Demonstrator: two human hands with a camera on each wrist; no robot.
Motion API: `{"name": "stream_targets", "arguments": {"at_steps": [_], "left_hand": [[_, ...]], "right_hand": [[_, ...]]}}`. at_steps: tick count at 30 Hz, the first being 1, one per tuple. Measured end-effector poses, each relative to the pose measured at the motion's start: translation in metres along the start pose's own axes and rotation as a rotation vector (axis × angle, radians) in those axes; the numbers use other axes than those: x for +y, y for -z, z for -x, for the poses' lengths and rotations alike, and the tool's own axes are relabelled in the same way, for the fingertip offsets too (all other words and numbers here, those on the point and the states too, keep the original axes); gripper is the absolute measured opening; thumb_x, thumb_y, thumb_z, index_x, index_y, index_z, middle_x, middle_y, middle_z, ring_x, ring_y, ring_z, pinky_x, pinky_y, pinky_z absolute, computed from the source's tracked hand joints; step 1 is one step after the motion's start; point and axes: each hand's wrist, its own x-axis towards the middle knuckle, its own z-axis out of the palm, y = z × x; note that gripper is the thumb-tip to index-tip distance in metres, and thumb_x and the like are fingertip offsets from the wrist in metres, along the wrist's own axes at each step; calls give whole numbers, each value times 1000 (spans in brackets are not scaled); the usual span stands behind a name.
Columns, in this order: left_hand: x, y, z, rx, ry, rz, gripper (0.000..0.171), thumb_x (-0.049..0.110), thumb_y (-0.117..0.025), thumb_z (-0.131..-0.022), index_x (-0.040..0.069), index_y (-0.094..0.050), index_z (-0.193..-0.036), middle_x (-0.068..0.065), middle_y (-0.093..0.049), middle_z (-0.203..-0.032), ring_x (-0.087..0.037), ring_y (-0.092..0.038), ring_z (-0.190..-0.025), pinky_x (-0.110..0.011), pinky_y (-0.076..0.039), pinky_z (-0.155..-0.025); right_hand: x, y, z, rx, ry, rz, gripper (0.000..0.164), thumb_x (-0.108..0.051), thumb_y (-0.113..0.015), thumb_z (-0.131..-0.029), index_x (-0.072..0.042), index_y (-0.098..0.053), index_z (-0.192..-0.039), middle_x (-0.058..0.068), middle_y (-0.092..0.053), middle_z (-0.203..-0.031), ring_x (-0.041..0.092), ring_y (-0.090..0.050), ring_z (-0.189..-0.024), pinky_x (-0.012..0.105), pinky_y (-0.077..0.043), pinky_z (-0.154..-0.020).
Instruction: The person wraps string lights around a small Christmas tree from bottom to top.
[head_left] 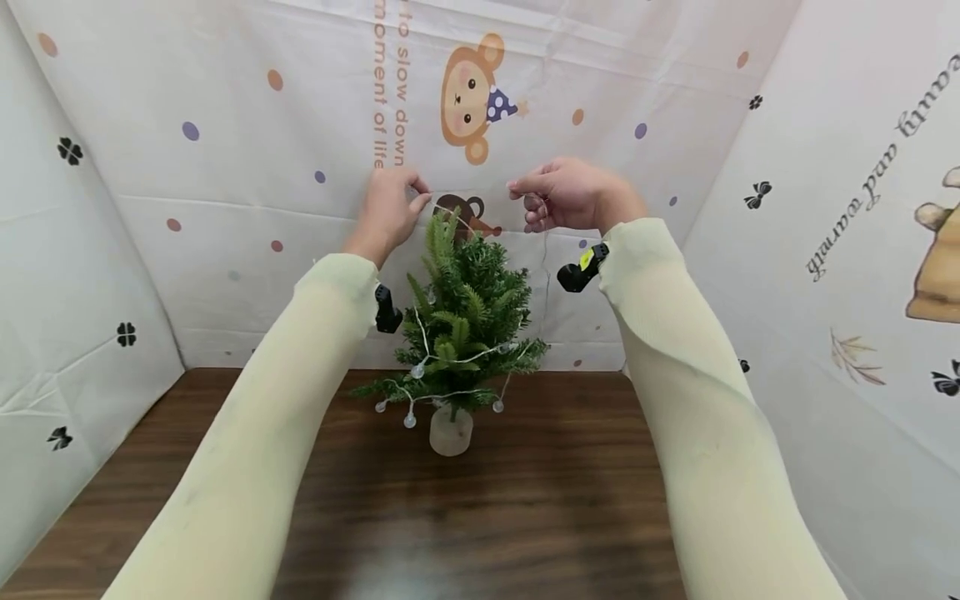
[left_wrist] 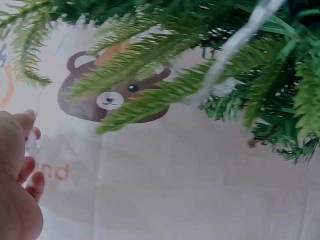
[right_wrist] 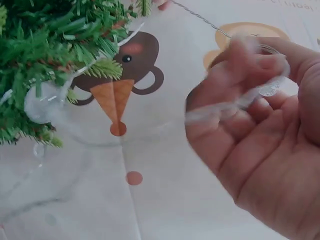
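A small artificial Christmas tree [head_left: 480, 292] stands on the table in a pale round base [head_left: 450, 435]. A string of lights with clear round bulbs [head_left: 417, 369] winds around its lower branches. Beside the treetop, my left hand [head_left: 392, 208] pinches the string's wire between thumb and fingers; a clear bulb [left_wrist: 32, 146] shows by those fingers in the left wrist view. My right hand [head_left: 573, 196], to the right of the top, holds another stretch of the wire in curled fingers. In the right wrist view a bulb [right_wrist: 269, 90] sits within that hand, and wire loops across the fingers.
The dark wood-grain table [head_left: 480, 517] is enclosed by printed white cloth [head_left: 247, 158] at the back and both sides. Loose wire [head_left: 546, 287] hangs from the right hand beside the tree. Black wrist cameras [head_left: 581, 271] sit below both cuffs.
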Motion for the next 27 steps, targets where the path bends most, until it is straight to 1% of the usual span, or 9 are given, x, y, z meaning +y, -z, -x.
{"name": "stream_targets", "arguments": {"at_steps": [3,5,6,9,12,17,20,24,27], "left_hand": [[-6,-5,2,44,-26,40,15,13,-64,-101,2,-71,-107,-15,-70,-118,-32,-58,-121,-42,-41,-112],[-10,-7,3,66,-13,53,15,12,-64,-100,1,-71,-107,-15,-69,-115,-32,-57,-117,-41,-43,-110],[-11,-8,3,73,-2,55,14,12,-64,-101,1,-71,-107,-15,-69,-115,-31,-57,-116,-41,-44,-108],[-15,-10,1,86,23,43,15,13,-64,-101,2,-72,-108,-14,-70,-113,-30,-57,-114,-40,-45,-106],[-15,-12,-2,92,19,28,15,15,-66,-101,4,-73,-108,-13,-73,-113,-29,-62,-112,-39,-48,-103],[-8,-14,-11,98,-24,27,15,16,-67,-100,6,-74,-108,-13,-76,-112,-27,-70,-104,-37,-55,-97],[-5,-14,-15,90,-19,26,15,14,-68,-99,4,-75,-108,-14,-76,-111,-27,-71,-102,-37,-56,-96],[-9,-13,-11,42,13,-12,14,11,-66,-100,2,-73,-106,-16,-75,-109,-30,-69,-100,-39,-55,-94],[-16,-14,-3,6,20,-15,15,12,-64,-101,1,-72,-106,-17,-74,-107,-30,-67,-99,-40,-54,-95]], "right_hand": [[1,-1,2,-37,6,-13,28,-26,-57,-107,0,-60,-118,-4,-36,-58,11,-33,-50,23,-36,-52],[1,0,4,-30,11,18,32,-28,-57,-107,1,-59,-121,-6,-31,-56,10,-25,-49,24,-25,-51],[0,1,5,-21,9,39,34,-30,-57,-106,1,-59,-123,-7,-29,-55,10,-23,-48,24,-23,-51],[-1,4,8,19,-2,81,37,-31,-60,-105,1,-61,-122,-7,-28,-54,11,-22,-49,25,-23,-52],[0,5,10,46,1,81,32,-30,-62,-104,0,-64,-113,-6,-29,-54,12,-22,-52,25,-24,-54],[3,6,9,49,59,39,26,-26,-60,-105,-1,-66,-101,-5,-29,-54,13,-19,-53,26,-20,-55],[5,5,7,28,82,28,27,-26,-58,-106,-1,-65,-100,-6,-28,-54,13,-18,-54,26,-19,-55],[8,5,7,15,88,40,27,-28,-58,-106,-3,-65,-98,-6,-29,-55,12,-21,-53,25,-21,-54],[9,5,11,31,85,42,28,-28,-58,-106,-4,-65,-97,-5,-32,-55,12,-26,-51,25,-25,-53]]}}
